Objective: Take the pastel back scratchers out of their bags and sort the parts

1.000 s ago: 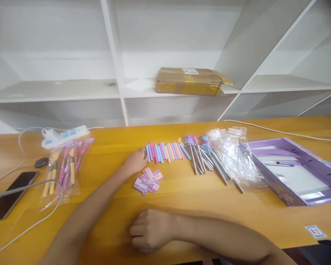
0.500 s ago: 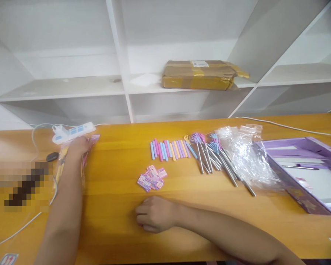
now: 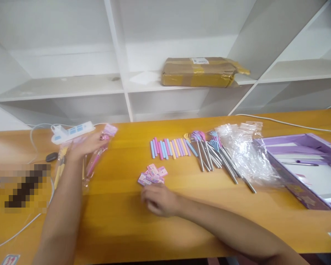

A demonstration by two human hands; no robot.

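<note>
My left hand [image 3: 89, 145] is closed on a clear-bagged pink back scratcher [image 3: 93, 160] with a pink card at its top; part of the packet is hidden by the fingers. Under and beside my left forearm lie more bagged back scratchers [image 3: 60, 162], with yellow handles. My right hand [image 3: 159, 199], loosely curled and slightly blurred, is at the near edge of a small pile of printed cards [image 3: 153, 173]; nothing shows in its fingers. Beyond the cards is a row of pastel handle tubes [image 3: 171, 148]. Next to them lie loose back scratchers [image 3: 216, 151] with metal rods and hand-shaped heads.
Clear plastic bags [image 3: 244, 154] are heaped at the right, against a purple box [image 3: 292, 184] with a pen inside. A power strip [image 3: 74, 131] with white cables and a black object [image 3: 52, 157] lie at the left. Above, a taped carton [image 3: 195, 73] rests on a white shelf.
My left hand has moved right with the pink bagged back scratcher, away from the other packets. My right hand has moved forward to the cards, its fist loosened a little.
</note>
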